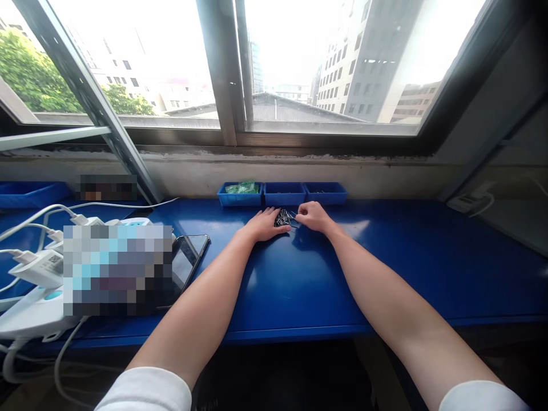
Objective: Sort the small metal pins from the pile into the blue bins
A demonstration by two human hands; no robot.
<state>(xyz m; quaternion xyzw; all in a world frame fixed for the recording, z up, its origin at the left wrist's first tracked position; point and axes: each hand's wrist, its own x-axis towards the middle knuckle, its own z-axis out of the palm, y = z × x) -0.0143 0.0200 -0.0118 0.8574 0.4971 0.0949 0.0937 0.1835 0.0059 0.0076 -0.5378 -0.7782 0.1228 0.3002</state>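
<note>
A small pile of dark and silvery screw-like pieces lies on the blue tabletop. Against its left side rests my left hand, palm down with the fingers spread. My right hand is at the right edge of the pile, its fingers pinched together around a thin piece that looks like one of the screws. Just behind the hands stand three joined blue bins: the left bin holds green packets, the middle bin shows no clear contents, and the right bin has small dark pieces inside.
On the left are a black phone, white power strips with chargers and cables, and a blurred patch. A blue tray sits at the back left. Behind the table are a metal post and a window. A white socket is at the back right.
</note>
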